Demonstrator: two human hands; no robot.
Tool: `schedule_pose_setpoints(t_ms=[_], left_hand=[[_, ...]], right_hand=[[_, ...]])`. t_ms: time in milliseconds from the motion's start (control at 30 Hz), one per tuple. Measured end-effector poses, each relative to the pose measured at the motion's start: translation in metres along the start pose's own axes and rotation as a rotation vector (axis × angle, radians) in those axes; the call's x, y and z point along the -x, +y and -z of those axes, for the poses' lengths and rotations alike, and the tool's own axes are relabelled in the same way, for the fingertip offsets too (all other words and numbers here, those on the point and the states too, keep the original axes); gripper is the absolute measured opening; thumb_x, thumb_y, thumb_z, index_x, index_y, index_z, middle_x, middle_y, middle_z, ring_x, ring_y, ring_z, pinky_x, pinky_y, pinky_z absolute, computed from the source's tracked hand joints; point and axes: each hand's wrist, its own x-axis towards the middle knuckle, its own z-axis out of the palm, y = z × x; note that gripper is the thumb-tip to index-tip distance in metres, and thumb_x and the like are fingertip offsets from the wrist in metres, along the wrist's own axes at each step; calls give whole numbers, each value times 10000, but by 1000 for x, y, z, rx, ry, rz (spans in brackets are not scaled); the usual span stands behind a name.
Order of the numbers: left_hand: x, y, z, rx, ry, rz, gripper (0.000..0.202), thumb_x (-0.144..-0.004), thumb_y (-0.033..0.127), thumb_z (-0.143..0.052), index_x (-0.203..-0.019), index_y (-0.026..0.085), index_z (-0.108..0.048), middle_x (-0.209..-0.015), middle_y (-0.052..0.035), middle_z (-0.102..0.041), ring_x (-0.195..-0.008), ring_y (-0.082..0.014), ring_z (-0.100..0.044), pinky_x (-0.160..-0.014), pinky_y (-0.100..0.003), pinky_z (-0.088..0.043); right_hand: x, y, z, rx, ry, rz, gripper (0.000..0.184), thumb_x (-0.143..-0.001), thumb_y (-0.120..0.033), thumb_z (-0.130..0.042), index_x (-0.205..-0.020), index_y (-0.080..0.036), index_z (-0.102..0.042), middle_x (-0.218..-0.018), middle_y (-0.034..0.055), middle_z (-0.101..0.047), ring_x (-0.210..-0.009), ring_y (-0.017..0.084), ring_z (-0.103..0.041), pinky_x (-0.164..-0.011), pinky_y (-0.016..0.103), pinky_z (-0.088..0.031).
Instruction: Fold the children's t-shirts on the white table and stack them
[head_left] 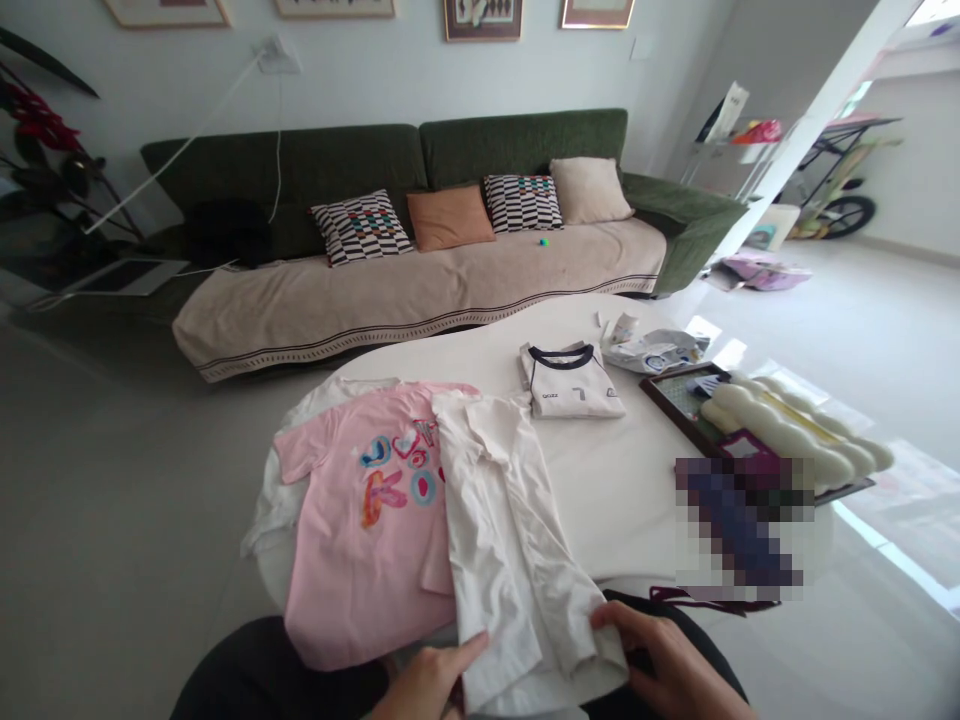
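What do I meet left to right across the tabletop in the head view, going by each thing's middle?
Pink T-shirt → white garment → folded dark-collared shirt → crumpled packet → puffy cream item.

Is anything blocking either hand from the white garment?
Nothing visible. The right hand grips the white garment at its near right corner, and the left hand touches its near left edge. The pink shirt lies to the left, not in between.

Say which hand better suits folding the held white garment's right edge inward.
Right hand, likely: it holds the white garment by its lower right corner; the left hand is farther left.
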Motion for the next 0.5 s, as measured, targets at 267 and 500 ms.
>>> schedule_pose_setpoints(t_ms=[267, 500], left_hand=[[-78, 73, 125, 208, 146, -145, 207, -757, 210, -430, -662, 184, -613, -1051, -57, -566, -1005, -185, -510, -868, -302, -375], [-135, 25, 83, 354, 193, 10, 783, -590, 421, -690, -1265, 174, -380, -1253, -143, -467, -1124, -259, -461, -920, -343, -369]], right_hand=[[-139, -58, 75, -210, -30, 101, 237, -716, -324, -572, -889, -169, -620, -919, 77, -624, -866, 208, -571, -767, 346, -453], [-254, -29, 72, -222, 11, -10, 189, -670, -299, -585, -779, -144, -586, -669, 9, -611, -587, 111, -538, -510, 201, -414]])
